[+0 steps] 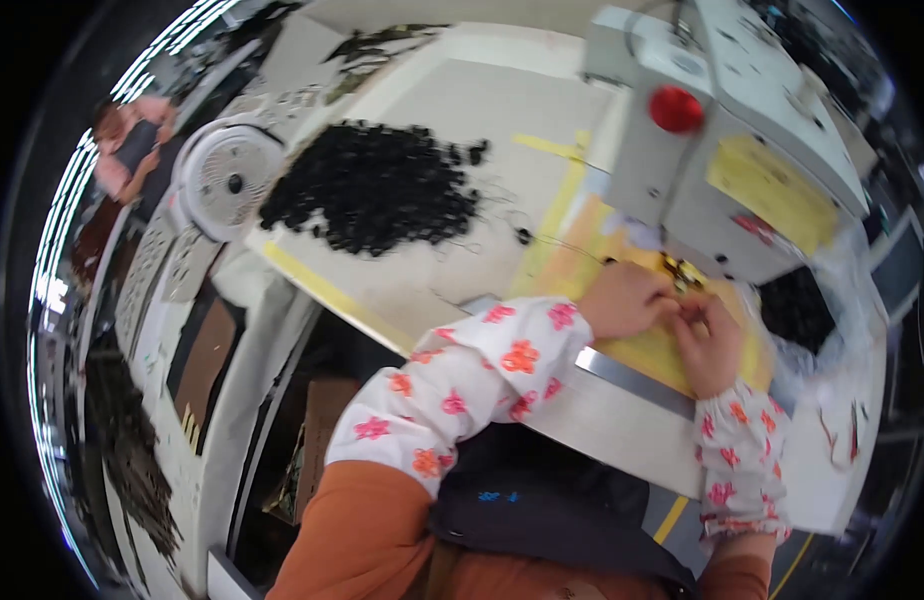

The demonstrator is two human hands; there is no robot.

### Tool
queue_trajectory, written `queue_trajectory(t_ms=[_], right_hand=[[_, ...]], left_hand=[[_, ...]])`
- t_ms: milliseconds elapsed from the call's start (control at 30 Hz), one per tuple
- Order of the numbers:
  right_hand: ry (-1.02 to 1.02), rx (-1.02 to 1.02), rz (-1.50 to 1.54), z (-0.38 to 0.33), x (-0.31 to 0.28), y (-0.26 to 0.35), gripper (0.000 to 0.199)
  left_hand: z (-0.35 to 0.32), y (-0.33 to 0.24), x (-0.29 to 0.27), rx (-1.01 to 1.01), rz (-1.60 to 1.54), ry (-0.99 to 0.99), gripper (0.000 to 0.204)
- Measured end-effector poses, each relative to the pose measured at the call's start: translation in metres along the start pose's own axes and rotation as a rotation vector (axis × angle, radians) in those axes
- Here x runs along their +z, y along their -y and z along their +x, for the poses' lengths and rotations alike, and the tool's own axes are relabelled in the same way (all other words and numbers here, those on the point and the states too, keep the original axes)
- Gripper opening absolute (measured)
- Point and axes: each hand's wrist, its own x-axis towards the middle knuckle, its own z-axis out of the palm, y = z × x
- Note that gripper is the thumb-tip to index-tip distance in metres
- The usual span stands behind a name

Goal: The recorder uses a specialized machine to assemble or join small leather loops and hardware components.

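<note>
On the white surface [492, 95], small black pieces [372, 190] lie heaped at ten o'clock from the left hand [620, 300] and right hand [713, 347], which meet by the sewing machine [642, 160]; I can't tell what's pinched.

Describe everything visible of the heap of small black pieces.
The broad heap of small black pieces lies loose on the white flat tabletop, left of the grey-white machine. The pieces look roundish, but are too small to tell their material. Its edges are ragged, with thin dark threads beside the right edge. Neither the bare left hand nor bare right hand touches it.
</note>
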Motion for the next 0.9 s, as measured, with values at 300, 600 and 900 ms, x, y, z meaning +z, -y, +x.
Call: queue_trajectory(t_ms=[300, 600, 900], right_hand=[[-0.052, 0.208, 0.174, 0.007, -0.005, -0.023, 0.014], [-0.119, 0.135, 0.096, 0.011, -0.006, -0.028, 0.007], [-0.163, 0.111, 0.106, 0.018, -0.003, -0.028, 0.005]], left_hand=[[0.012, -0.010, 0.003, -0.122, 0.012, 0.076, 0.020], [0.019, -0.009, 0.008, -0.149, 0.029, 0.005, 0.024], [0.026, -0.004, 0.006, -0.305, -0.089, 0.025, 0.026]])
